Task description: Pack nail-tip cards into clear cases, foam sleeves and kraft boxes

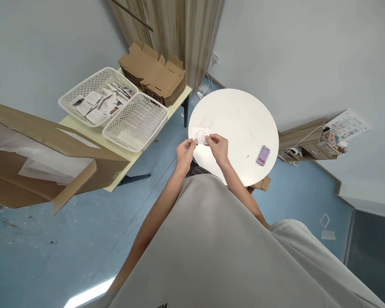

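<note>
Left hand [185,153], right hand [220,148]: each grip holds card [199,133] over tabletop [240,109], left side. Uneven pull might bend it; slackening, drop it.

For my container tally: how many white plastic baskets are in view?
2: the larger basket and the smaller basket, side by side on the yellow table at picture left. The cardboard box beside them could hide others.

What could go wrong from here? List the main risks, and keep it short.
The card is pinched along its lower part by the left hand and right hand, so it might bend or slip.

The smaller basket sits close to the yellow table's edge; a bump could perhaps knock it off.
</note>
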The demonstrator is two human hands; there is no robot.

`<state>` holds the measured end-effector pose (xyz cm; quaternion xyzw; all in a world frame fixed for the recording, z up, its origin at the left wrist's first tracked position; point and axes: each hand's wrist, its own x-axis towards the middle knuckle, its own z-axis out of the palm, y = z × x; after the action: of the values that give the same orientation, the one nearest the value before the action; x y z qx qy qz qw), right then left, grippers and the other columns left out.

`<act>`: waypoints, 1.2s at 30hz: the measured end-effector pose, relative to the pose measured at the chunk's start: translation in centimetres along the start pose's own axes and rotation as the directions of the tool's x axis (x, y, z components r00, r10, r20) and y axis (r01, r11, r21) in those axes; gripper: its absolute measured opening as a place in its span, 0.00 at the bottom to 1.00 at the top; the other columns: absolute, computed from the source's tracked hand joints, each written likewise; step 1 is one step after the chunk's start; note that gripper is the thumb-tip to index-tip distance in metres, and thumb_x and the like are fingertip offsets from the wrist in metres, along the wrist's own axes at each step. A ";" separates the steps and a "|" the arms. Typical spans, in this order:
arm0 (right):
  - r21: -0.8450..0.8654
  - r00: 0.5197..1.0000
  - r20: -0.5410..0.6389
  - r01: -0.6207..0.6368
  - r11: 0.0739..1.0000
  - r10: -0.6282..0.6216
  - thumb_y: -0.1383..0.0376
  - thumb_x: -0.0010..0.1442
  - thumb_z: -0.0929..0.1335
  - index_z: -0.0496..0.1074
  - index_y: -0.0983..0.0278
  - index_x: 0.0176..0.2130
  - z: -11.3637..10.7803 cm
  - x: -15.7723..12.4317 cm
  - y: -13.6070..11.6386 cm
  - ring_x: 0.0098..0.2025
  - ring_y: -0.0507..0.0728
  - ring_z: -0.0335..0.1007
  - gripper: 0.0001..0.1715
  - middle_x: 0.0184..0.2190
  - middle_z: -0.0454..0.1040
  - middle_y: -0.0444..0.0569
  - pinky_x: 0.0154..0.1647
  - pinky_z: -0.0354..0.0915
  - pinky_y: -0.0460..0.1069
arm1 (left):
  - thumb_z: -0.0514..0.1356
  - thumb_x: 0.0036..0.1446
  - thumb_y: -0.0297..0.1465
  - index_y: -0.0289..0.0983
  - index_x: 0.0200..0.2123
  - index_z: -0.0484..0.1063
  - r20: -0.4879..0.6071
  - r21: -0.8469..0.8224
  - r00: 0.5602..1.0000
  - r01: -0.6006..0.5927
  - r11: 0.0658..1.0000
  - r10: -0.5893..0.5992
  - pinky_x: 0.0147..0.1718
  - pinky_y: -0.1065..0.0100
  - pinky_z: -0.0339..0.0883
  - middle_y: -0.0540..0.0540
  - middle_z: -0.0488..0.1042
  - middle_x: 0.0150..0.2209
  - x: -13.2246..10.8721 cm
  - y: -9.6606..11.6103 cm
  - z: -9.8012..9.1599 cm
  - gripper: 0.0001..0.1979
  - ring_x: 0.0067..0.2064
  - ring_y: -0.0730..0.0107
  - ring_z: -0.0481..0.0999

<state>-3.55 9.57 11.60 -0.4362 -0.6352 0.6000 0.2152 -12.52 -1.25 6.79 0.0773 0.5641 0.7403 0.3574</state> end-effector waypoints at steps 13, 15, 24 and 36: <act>-0.184 0.975 -0.132 0.155 0.971 -0.180 0.42 0.70 0.72 0.82 0.59 0.53 1.3 -1.1 -0.8 0.60 0.63 0.82 0.27 0.59 0.82 0.57 0.64 0.79 0.57 | 0.74 0.61 0.49 0.38 0.39 0.83 -0.167 0.145 0.965 -0.180 0.973 0.203 0.51 0.60 0.77 0.43 0.84 0.40 0.1 1.0 -0.7 0.19 0.45 0.58 0.84; -0.169 0.968 -0.114 0.201 0.965 -0.222 0.40 0.69 0.73 0.83 0.59 0.51 2.1 -1.5 -1.0 0.60 0.62 0.82 0.28 0.57 0.83 0.57 0.66 0.78 0.57 | 0.72 0.63 0.49 0.38 0.40 0.84 -0.183 0.217 0.947 -0.223 0.950 0.264 0.50 0.61 0.77 0.43 0.84 0.41 -0.2 1.3 -0.8 0.19 0.44 0.60 0.84; 0.080 0.982 -0.028 0.188 0.979 -0.187 0.38 0.62 0.77 0.84 0.61 0.51 5.2 -1.8 -1.2 0.56 0.64 0.84 0.33 0.52 0.86 0.55 0.67 0.78 0.60 | 0.68 0.70 0.41 0.43 0.43 0.87 -0.050 0.546 0.825 -0.450 0.707 0.564 0.53 0.57 0.75 0.44 0.85 0.43 -1.4 2.5 -0.8 0.10 0.47 0.60 0.83; 0.022 0.997 0.049 0.062 0.998 -0.063 0.42 0.59 0.77 0.81 0.63 0.34 2.7 0.1 -1.3 0.44 0.61 0.82 0.27 0.35 0.85 0.50 0.49 0.78 0.55 | 0.74 0.60 0.54 0.38 0.46 0.85 -0.188 0.043 0.978 -0.080 0.996 0.086 0.28 0.70 0.67 0.43 0.83 0.40 0.4 1.7 -2.4 0.25 0.35 0.69 0.77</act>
<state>-6.14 8.26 12.34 -0.3987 -0.6475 0.6101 0.2225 -14.80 -3.10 7.34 0.0363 0.6049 0.7484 0.2695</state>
